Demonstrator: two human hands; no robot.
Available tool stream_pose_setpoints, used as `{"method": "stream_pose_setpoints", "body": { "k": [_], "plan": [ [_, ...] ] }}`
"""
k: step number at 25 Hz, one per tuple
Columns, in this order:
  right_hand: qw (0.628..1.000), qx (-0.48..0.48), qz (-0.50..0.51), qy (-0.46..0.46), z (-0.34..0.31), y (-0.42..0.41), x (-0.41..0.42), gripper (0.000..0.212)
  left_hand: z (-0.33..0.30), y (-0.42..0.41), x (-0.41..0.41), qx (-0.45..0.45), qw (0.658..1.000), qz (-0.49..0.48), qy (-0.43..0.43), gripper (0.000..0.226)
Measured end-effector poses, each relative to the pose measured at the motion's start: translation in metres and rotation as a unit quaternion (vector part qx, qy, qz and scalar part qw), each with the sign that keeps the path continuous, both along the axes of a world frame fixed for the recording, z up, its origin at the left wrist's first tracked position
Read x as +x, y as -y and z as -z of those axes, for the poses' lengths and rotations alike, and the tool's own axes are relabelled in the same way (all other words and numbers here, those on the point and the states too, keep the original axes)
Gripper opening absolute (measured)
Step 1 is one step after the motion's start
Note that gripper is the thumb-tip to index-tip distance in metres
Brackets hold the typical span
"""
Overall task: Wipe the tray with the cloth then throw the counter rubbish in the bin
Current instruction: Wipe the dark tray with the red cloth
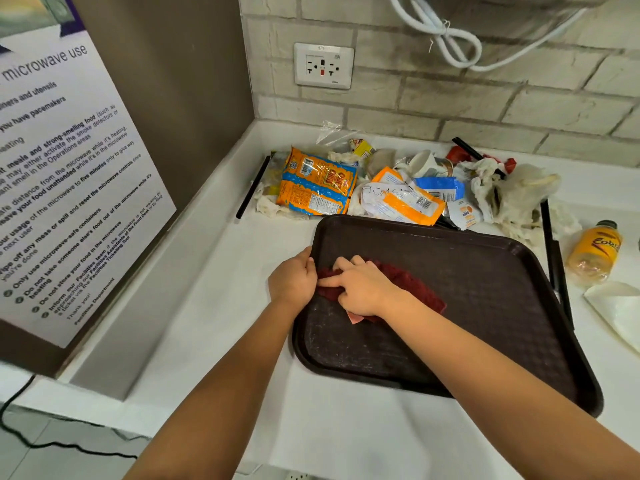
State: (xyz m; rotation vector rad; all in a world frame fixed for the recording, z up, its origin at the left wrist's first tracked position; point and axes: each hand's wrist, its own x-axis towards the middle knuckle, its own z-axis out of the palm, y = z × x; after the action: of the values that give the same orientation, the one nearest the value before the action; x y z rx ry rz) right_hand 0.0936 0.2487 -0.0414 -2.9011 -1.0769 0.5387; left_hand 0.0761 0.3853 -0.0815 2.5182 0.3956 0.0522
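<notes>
A dark brown tray (485, 289) lies on the white counter. A dark red cloth (412, 282) is spread on its left part. My right hand (360, 289) presses on the cloth with fingers curled into it. My left hand (294, 278) grips the tray's left rim beside the cloth. Behind the tray lies a heap of rubbish: an orange snack bag (317, 183), an orange-and-white wrapper (401, 199), a crushed white cup (424, 162) and crumpled tissues (509, 195).
An orange bottle (595, 251) lies on the counter at the right, with a white paper bag (616, 313) in front of it. Black sticks (252, 187) lie at the heap's left and right. A brown panel with a microwave notice (69, 168) walls the left side.
</notes>
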Motion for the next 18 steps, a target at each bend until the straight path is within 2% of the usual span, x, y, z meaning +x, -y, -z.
{"method": "stream_pose_setpoints", "body": {
  "k": [7, 12, 14, 16, 18],
  "plan": [
    [0.999, 0.008, -0.044, -0.02, -0.002, 0.004, -0.036, 0.058, 0.0, 0.001, -0.002, -0.006, 1.0, -0.012, 0.012, 0.042],
    [0.991, 0.024, -0.104, -0.082, -0.007, 0.023, -0.056, 0.055, 0.002, -0.001, -0.003, -0.024, 1.0, -0.005, 0.011, 0.042],
    [0.992, 0.072, -0.069, -0.081, -0.007, 0.035, -0.056, 0.054, 0.001, -0.002, -0.004, -0.021, 1.0, 0.006, 0.004, 0.042],
    [0.989, 0.141, 0.024, -0.025, -0.006, 0.042, -0.047, 0.053, -0.003, -0.003, -0.005, -0.022, 0.999, 0.026, -0.01, 0.044],
    [0.977, 0.172, 0.124, 0.032, -0.006, 0.047, -0.033, 0.053, -0.007, -0.002, -0.012, -0.01, 0.998, 0.047, -0.03, 0.047]
  ]
}}
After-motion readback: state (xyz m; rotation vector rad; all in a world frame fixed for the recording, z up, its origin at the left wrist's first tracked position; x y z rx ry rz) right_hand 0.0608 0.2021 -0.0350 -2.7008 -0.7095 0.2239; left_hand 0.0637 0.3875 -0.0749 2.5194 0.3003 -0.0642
